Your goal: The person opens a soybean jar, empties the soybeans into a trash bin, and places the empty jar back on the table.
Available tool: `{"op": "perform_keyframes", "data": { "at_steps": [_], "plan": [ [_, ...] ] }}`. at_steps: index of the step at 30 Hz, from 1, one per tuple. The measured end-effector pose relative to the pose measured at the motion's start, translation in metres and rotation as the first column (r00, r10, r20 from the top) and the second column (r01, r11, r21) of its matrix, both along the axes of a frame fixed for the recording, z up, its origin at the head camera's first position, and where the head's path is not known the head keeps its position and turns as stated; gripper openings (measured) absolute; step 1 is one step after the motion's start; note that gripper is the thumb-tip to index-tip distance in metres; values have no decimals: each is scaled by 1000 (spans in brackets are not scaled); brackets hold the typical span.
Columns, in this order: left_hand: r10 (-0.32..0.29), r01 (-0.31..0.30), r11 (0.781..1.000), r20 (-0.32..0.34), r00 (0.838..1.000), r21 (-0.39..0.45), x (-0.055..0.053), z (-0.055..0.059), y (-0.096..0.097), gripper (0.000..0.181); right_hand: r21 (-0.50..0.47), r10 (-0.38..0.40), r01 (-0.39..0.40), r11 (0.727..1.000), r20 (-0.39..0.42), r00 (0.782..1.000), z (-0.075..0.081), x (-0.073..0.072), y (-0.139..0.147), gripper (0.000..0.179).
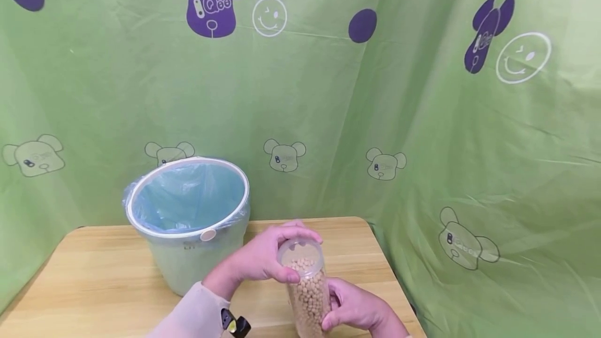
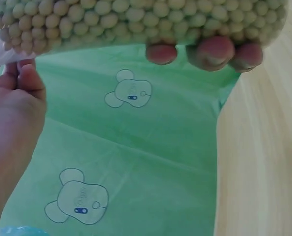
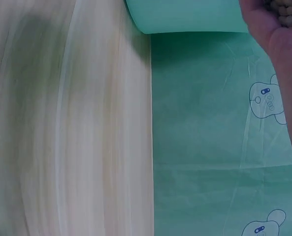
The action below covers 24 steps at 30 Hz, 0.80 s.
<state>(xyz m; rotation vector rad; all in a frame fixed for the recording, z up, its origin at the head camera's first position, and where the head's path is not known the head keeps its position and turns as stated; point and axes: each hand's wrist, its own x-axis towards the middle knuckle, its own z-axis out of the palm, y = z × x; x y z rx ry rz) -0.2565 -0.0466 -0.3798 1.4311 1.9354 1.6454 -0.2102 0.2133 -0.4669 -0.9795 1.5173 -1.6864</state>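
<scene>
1. The canister (image 1: pixel 310 299) is to the right of the bin (image 1: pixel 188 267) and nearer the person than it, above the desk (image 1: pixel 103 280). Its base runs out of the head view, so I cannot tell whether it touches the wood.
2. The key relation, as I judge it, is how the canister's long axis stands to the two hands: it runs roughly upright, top away from the person and leaning slightly toward the bin.
3. The left hand (image 1: pixel 265 254) is at the top end, on the bin's side of the canister, thumb in front of the rim and fingers curled round behind; it grips there. Of the two hands it is nearer the bin.
4. The right hand (image 1: pixel 354 306) is lower, on the side away from the bin, and grips the body between thumb and fingers.
5. The canister looks like a tall, clear cylinder, filled with small, round, beige pellets to a little below its rim. The top is translucent; whether a lid sits on it I cannot tell.
6. The bin is pale green, white-rimmed and lined with a bluish bag (image 1: pixel 192 197).
</scene>
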Motion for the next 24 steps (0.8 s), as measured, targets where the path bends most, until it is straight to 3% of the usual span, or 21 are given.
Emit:
{"op": "perform_keyframes", "data": {
  "at_steps": [8,13,19,21,24],
  "plan": [
    [191,-191,982,-5,982,-13,17,-13,0,68,22,-37,38,999,-45,998,-6,0,4,61],
    [296,-297,955,-74,952,-4,24,-19,0,67,28,-52,54,998,-65,997,-10,-1,2,59],
    [390,-392,920,-67,919,-22,24,-29,-1,63,110,-121,132,985,-103,987,-12,1,-2,60],
    [437,-439,897,-49,898,-52,24,-33,-1,62,158,-190,211,964,-141,972,-13,2,-5,64],
    [525,-523,847,-11,851,-90,23,-38,1,60,231,-311,352,907,-195,930,-15,3,-13,73]
  ]
}}
